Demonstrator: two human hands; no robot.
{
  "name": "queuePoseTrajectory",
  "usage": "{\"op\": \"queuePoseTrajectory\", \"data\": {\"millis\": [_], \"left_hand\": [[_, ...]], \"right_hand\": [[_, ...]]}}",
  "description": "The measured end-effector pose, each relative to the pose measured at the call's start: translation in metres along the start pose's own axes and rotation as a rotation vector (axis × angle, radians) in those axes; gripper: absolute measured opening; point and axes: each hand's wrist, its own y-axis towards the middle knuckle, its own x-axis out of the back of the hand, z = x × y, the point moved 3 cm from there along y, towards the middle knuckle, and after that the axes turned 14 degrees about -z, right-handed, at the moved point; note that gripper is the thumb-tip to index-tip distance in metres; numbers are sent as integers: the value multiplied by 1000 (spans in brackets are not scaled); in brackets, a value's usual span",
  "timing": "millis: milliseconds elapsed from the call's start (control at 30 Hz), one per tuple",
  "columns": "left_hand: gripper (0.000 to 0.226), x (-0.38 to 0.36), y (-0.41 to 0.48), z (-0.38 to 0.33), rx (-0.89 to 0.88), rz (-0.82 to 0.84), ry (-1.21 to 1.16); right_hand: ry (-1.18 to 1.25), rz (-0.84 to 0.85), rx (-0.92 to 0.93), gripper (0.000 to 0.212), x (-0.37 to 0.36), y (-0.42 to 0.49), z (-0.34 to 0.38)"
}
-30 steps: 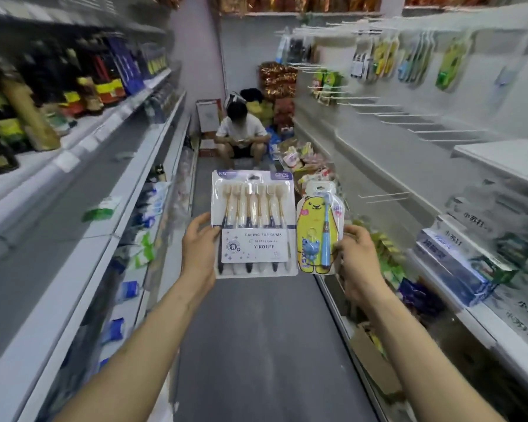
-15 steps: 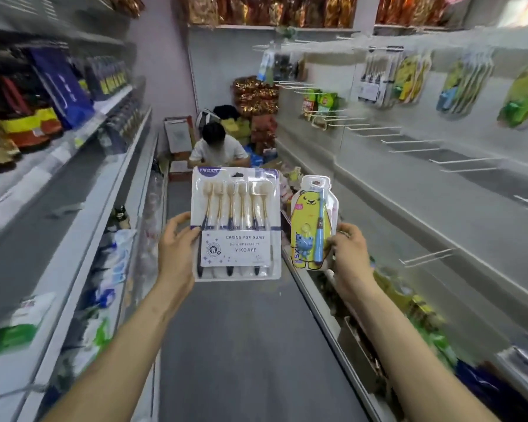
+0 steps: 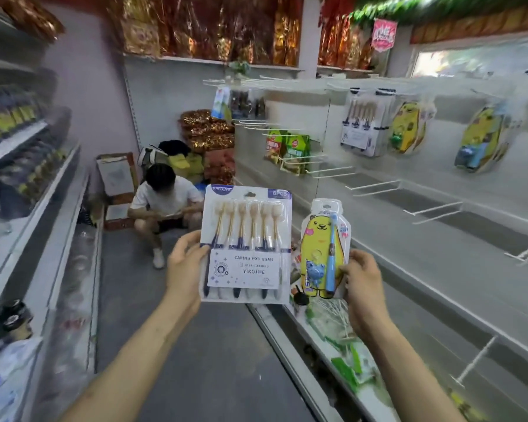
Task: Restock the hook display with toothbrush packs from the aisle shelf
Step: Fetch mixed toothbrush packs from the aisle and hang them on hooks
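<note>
Toothbrush six-pack upright, left hand fingers pinching its edge; bear pack likewise in right hand

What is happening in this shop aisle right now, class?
A person stands in the aisle holding two toothbrush packs up. The left hand grips the six-brush pack by its left edge; the right hand grips the yellow bear pack by its right edge. Neither is hung yet. Matching packs already hang on the hook display to the right, which has several bare hooks. Another person crouches further down.
</note>
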Motion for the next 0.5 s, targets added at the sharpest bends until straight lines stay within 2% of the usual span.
{"op": "queuePoseTrajectory", "data": {"millis": [333,500], "left_hand": [[24,-151,189,-1,63,108,-65],[21,-225,257,4,92,270,-98]], "right_hand": [[25,-122,97,38,-122,146,58],[7,-238,156,33,-154,196,70]]}}
